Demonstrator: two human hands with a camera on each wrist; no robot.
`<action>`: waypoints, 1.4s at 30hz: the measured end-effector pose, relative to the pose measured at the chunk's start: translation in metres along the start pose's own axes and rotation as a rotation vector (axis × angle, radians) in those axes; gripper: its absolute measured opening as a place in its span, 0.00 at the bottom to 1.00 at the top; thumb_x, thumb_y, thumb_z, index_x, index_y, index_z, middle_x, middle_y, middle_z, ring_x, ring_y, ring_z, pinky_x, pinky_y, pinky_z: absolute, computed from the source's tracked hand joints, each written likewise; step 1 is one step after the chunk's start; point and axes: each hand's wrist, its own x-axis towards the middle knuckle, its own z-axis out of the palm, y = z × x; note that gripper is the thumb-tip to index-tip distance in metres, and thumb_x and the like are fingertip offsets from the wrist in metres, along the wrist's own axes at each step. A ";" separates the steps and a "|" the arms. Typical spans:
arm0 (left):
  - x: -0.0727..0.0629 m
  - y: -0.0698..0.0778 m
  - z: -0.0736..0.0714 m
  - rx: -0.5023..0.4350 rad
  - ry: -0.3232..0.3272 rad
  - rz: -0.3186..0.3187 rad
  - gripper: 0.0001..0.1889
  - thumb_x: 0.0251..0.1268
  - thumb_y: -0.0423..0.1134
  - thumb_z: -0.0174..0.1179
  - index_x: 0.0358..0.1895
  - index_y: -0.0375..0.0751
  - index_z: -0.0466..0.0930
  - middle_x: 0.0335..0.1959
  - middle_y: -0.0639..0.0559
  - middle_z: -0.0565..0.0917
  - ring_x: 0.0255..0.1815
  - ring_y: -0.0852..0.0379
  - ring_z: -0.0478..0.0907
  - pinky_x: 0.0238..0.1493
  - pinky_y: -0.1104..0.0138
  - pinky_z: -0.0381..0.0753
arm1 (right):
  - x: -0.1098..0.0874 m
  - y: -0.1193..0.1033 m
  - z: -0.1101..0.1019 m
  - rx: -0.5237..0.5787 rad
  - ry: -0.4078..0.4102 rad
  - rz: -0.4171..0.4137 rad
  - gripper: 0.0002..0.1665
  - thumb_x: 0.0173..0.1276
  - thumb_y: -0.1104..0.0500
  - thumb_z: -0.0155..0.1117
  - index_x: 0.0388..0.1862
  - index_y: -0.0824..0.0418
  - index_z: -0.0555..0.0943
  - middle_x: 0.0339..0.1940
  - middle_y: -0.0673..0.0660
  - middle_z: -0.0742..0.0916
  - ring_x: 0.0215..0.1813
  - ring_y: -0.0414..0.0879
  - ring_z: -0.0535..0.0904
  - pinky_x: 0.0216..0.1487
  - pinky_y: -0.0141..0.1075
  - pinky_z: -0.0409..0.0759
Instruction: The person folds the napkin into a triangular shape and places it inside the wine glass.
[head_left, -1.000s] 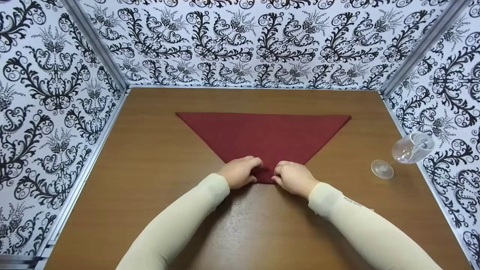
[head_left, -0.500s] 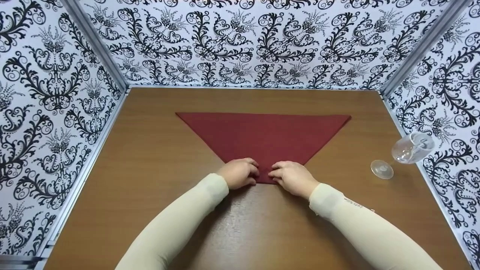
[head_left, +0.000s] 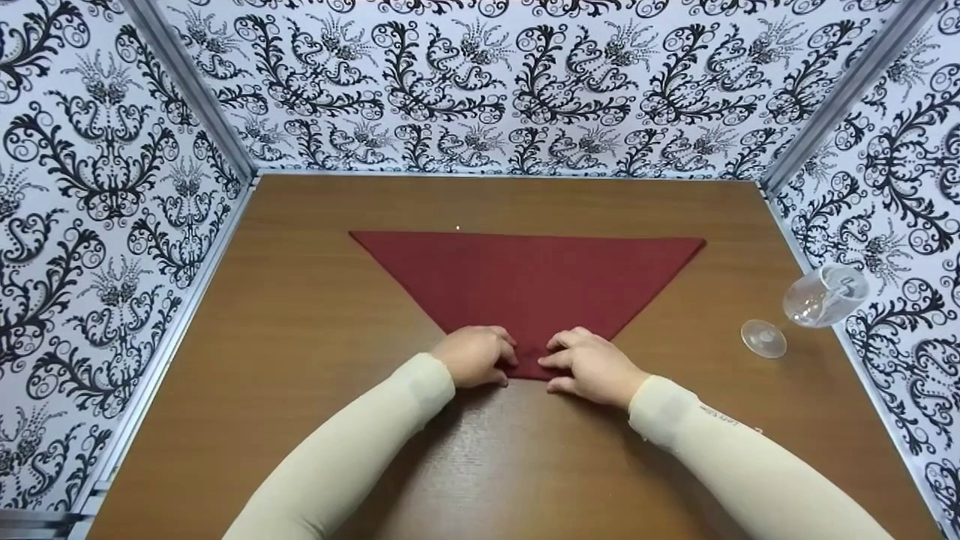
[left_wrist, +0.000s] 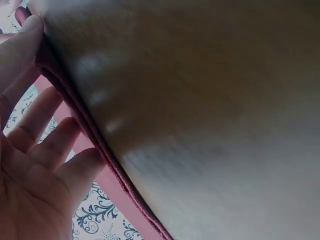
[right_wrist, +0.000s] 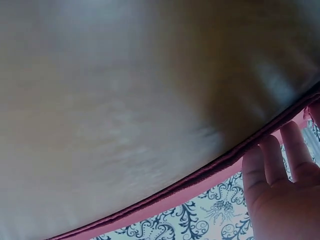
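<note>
A dark red cloth napkin (head_left: 525, 285), folded to a flat shape with a long far edge and a short near edge, lies mid-table. My left hand (head_left: 476, 356) is at the left end of the near edge, its thumb and fingers pinching the cloth there; the left wrist view shows the thumb (left_wrist: 25, 45) right at the folded edge. Opposite it, my right hand (head_left: 596, 367) lies over the right end, fingers spread and touching the cloth, thumb beside the near edge. Straight fingers (right_wrist: 272, 157) rest along the layered edge in the right wrist view.
A clear stemmed glass (head_left: 821, 298) stands at the right side of the wooden table (head_left: 300, 300). White walls with black scrollwork (head_left: 480, 82) enclose the table at the back and both sides, with grey metal posts in the corners.
The napkin has slid slightly toward me, with both hands moving back along with it. My right hand's fingers have spread apart from a more curled pose.
</note>
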 end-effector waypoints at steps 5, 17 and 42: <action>-0.001 0.001 0.000 0.003 0.003 0.005 0.14 0.64 0.46 0.74 0.52 0.54 0.92 0.62 0.55 0.87 0.64 0.57 0.83 0.66 0.63 0.81 | -0.001 0.000 0.003 -0.014 0.036 -0.025 0.20 0.66 0.48 0.78 0.55 0.52 0.92 0.54 0.56 0.87 0.54 0.54 0.81 0.56 0.48 0.81; 0.002 -0.005 0.002 0.020 0.071 -0.029 0.10 0.75 0.42 0.62 0.46 0.50 0.93 0.53 0.58 0.90 0.57 0.58 0.86 0.62 0.62 0.83 | 0.003 -0.001 0.007 0.064 0.062 0.098 0.09 0.75 0.57 0.67 0.43 0.56 0.93 0.41 0.52 0.85 0.47 0.50 0.79 0.52 0.45 0.79; 0.009 -0.002 -0.007 -0.048 0.076 -0.178 0.03 0.66 0.39 0.73 0.34 0.51 0.88 0.42 0.54 0.82 0.47 0.51 0.81 0.49 0.62 0.83 | 0.014 0.000 0.009 0.051 0.119 0.185 0.02 0.66 0.62 0.75 0.34 0.54 0.89 0.39 0.52 0.85 0.46 0.53 0.79 0.53 0.49 0.77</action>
